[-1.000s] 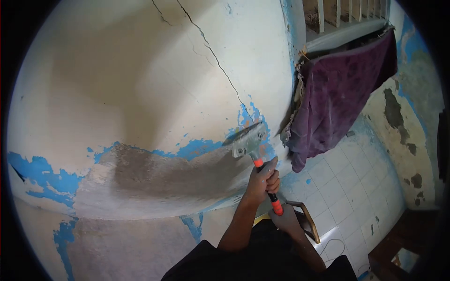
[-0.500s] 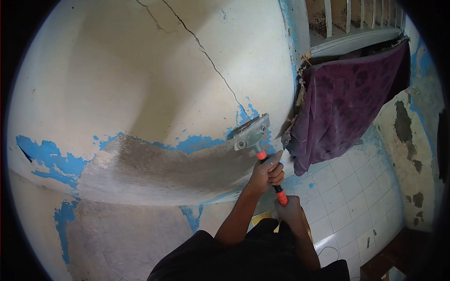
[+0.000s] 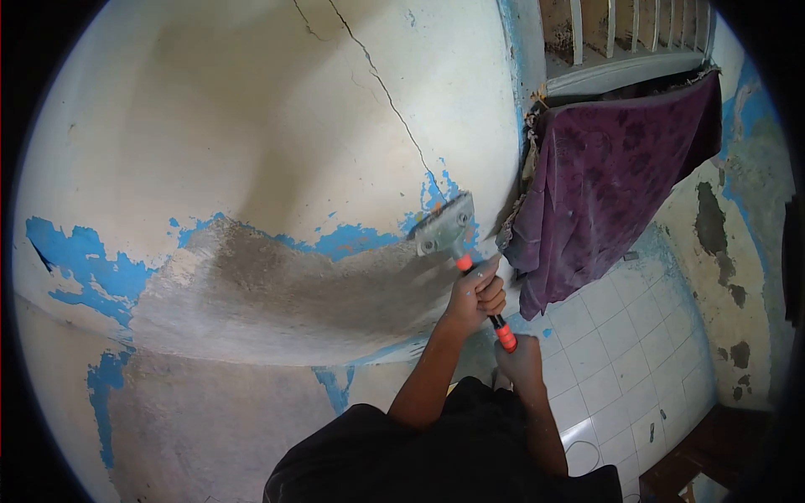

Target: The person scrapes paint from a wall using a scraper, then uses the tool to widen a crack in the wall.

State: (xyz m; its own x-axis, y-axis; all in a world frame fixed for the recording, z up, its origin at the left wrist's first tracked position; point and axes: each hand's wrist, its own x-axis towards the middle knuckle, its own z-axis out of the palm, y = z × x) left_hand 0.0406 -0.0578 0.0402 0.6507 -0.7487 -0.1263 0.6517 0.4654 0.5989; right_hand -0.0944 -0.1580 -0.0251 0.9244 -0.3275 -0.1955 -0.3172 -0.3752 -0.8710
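Note:
A long-handled scraper (image 3: 446,225) with a wide grey head and a black and red handle lies against the wall (image 3: 335,289), its blade at the edge of blue paint patches below a crack. My left hand (image 3: 476,298) is wrapped round the handle just below the head. Lower down, my right hand (image 3: 520,359) is closed on the handle's red end. Left of the blade the wall shows bare grey-brown plaster under a ragged blue edge, with cream paint above.
A purple cloth (image 3: 608,180) hangs right of the scraper, beneath a barred window opening (image 3: 629,71). White floor tiles (image 3: 612,344) lie below it. At the far right, another wall (image 3: 713,277) has peeling patches. A dark brown object (image 3: 708,448) is at the lower right.
The scraper head has moved slightly left and up in view, with both hands still on the handle. The whole view has shifted a little.

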